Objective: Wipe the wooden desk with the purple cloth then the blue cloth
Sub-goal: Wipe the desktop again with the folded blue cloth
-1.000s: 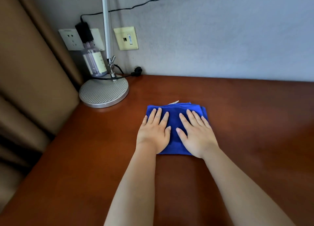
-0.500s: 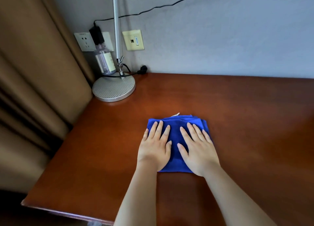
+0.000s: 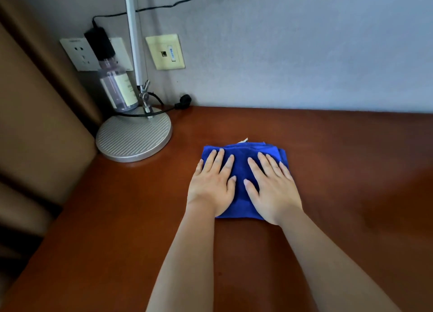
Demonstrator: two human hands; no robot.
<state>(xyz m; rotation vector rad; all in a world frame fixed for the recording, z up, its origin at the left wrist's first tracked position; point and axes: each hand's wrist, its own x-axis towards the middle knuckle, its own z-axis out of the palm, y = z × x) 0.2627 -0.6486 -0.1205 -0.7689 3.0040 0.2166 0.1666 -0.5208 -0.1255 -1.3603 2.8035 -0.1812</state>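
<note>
A folded blue cloth (image 3: 241, 171) lies flat on the reddish-brown wooden desk (image 3: 339, 171), a small white tag poking out at its far edge. My left hand (image 3: 212, 182) presses on the cloth's left half with straight, spread fingers. My right hand (image 3: 273, 187) presses flat on the right half in the same way. Both palms cover the cloth's near part. No purple cloth is in view.
A silver lamp base (image 3: 133, 138) with an upright white pole stands at the desk's back left corner. A clear bottle (image 3: 118, 88) with a black cap sits behind it. Wall sockets and a black cable run along the grey wall. Brown curtain hangs at the left.
Both hands slid the blue cloth toward me and then back out toward the wall, still pressed flat on it. The camera view shifted with the motion.
</note>
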